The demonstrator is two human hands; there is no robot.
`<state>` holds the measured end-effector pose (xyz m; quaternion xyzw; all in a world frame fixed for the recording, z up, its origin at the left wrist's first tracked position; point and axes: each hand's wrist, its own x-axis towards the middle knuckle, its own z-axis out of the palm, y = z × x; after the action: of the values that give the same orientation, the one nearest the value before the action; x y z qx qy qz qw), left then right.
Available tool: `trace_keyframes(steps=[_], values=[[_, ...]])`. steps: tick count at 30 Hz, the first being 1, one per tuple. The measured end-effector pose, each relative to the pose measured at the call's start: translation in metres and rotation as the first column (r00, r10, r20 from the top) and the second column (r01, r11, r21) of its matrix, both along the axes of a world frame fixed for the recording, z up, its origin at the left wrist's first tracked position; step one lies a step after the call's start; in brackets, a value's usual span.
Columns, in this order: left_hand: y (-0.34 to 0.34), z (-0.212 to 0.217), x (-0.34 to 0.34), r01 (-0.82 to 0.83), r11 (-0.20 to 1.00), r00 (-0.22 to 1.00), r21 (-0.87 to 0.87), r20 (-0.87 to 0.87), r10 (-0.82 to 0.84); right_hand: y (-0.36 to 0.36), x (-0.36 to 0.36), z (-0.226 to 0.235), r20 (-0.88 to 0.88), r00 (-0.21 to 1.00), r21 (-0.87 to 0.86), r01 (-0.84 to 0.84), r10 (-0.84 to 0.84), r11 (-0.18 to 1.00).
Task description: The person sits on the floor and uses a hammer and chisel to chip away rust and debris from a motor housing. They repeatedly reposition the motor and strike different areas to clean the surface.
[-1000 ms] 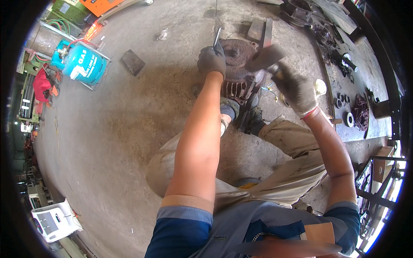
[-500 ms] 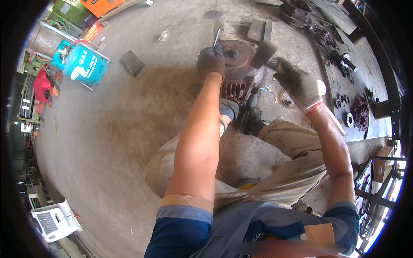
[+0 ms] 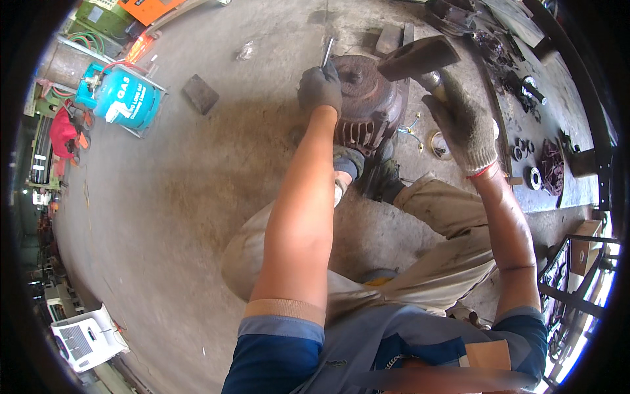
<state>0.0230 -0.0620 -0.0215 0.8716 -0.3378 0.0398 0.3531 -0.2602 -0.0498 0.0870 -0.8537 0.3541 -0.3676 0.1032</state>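
Head view: person's bent knees are nearest; past them the rusty motor (image 3: 367,98) sits on the concrete floor (image 3: 164,197); left hand (image 3: 319,88), gloved, fingers shut round a thin metal rod (image 3: 327,52) at the motor's top edge; right hand (image 3: 462,125) fingers shut round a hammer (image 3: 417,59) raised just above the motor; blue gas tank (image 3: 125,98) far left.

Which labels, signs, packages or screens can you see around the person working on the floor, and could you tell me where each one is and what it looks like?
Gas cylinder: far left on the floor, lying in a small frame; rounded, teal, with white lettering on its side.
Orange panel: top left edge, flat, orange with dark marks too small to make out.
No screens or packages show.
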Motion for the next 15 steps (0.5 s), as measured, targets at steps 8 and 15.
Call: trace_keyframes(steps=[8,15], values=[[0.0016,0.0013,-0.0013,0.015,1.0,1.0,-0.004,-0.009,-0.015,0.0023,0.0044,0.0036,-0.059,0.998,0.147,-0.008,0.017,0.989],[-0.0006,-0.0007,0.0005,0.011,1.0,0.999,-0.001,0.034,-0.011,0.0076,-0.0014,0.0032,-0.429,0.902,0.176,0.029,0.05,0.984]])
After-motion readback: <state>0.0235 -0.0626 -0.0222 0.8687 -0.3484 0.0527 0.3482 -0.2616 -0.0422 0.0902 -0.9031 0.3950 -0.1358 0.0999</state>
